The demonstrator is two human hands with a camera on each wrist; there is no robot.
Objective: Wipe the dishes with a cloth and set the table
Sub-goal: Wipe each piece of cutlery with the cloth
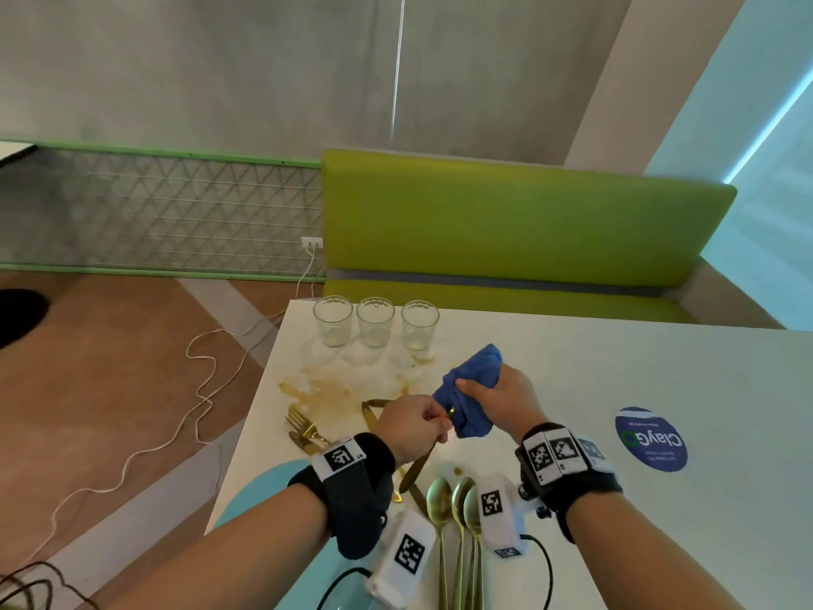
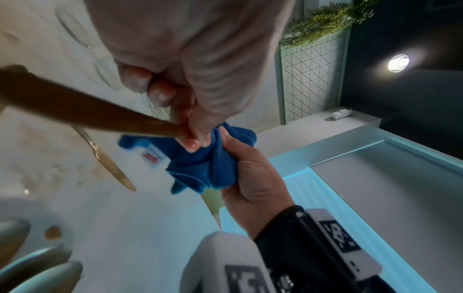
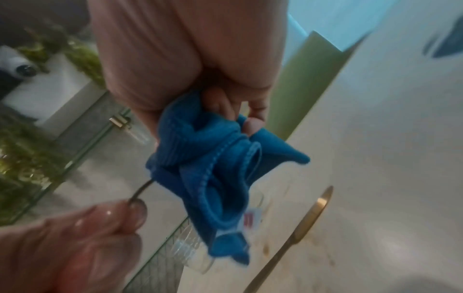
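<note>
My left hand (image 1: 413, 422) pinches the gold knife (image 1: 417, 466) mid-length above the desk (image 1: 660, 372); my right hand (image 1: 497, 396) bunches the blue cloth (image 1: 468, 389) round its other end. Stiff, slick metal, probably: grip the handle, let soft cloth slide.

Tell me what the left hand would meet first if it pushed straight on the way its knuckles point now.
The left hand, holding a gold knife, points toward the right hand. It would first meet the blue cloth bunched there; they already look almost touching, though depth is hard to judge.
</note>
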